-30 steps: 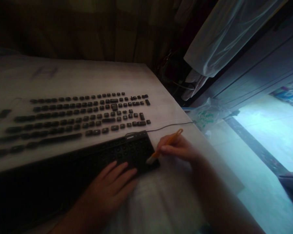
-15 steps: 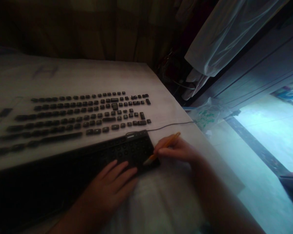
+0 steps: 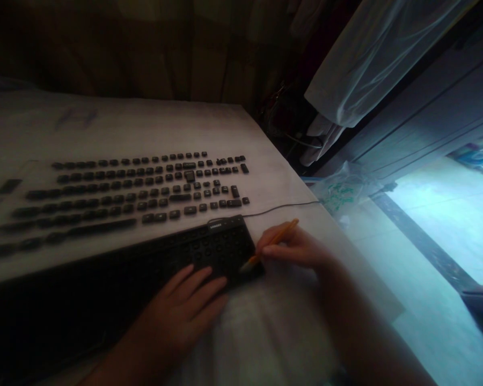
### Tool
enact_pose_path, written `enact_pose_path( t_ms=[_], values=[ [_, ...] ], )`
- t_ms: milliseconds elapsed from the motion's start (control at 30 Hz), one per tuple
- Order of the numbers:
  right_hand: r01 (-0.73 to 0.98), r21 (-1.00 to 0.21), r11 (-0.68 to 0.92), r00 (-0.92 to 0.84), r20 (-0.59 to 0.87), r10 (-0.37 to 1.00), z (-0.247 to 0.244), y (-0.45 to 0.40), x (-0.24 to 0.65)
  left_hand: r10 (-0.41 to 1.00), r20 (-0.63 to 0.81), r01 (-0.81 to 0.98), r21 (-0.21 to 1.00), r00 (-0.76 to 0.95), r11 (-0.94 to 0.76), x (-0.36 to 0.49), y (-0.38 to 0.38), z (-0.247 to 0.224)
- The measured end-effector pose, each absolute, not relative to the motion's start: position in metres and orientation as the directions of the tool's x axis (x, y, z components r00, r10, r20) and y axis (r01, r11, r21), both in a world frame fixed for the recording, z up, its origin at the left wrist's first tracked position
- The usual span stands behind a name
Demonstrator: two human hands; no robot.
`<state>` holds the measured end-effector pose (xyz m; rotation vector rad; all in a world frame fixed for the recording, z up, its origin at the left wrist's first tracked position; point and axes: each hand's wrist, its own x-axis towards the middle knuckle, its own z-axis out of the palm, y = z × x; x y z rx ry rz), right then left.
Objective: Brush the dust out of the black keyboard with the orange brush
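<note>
A black keyboard (image 3: 104, 273) with its keycaps off lies along the near part of the white table. My left hand (image 3: 185, 308) rests flat on the keyboard's front edge, fingers stretched out and slightly apart. Between the fingers of my right hand (image 3: 284, 245) is a paintbrush (image 3: 284, 231) with an orange handle. Its pale bristles touch or hover just over the keyboard's right end, near the front corner. Behind the keyboard, loose black keycaps (image 3: 161, 202) are laid out in several rows.
A thin black cable (image 3: 282, 206) runs from the keyboard over the right edge of the table (image 3: 209, 126). Beyond that edge are a clear plastic bag (image 3: 340, 190) and hanging white cloth (image 3: 358, 75). A dark curtain (image 3: 145, 48) hangs behind the table.
The brush tip has shifted slightly to the right over the keyboard's end, along with my right hand. My left hand has stayed where it was.
</note>
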<state>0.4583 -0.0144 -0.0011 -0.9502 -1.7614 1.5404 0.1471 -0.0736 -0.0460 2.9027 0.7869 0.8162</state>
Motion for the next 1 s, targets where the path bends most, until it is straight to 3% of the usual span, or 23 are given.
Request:
enact_pose_path(
  t_ms=[233,533,733,1000],
  values=[
    [0.102,-0.986,0.133,-0.536,0.058,0.842,-0.0015,-0.0138,0.4593,0.477,0.490,0.465,0.156,0.730,-0.872,0.1475,-0.0731,-0.0446],
    [0.152,-0.981,0.122,-0.569,0.014,0.822,0.0026,-0.0137,0.4611,0.480,0.484,0.469,0.153,0.732,-0.870,0.1468,-0.0748,-0.0456],
    [0.143,-0.969,0.201,-0.549,0.091,0.831,0.0019,-0.0132,0.4613,0.475,0.486,0.469,0.144,0.734,-0.872,0.1468,-0.0736,-0.0458],
    [0.178,-0.973,0.146,-0.556,0.023,0.831,0.0029,-0.0141,0.4604,0.469,0.495,0.467,0.138,0.732,-0.874,0.1467,-0.0730,-0.0443]
  ],
)
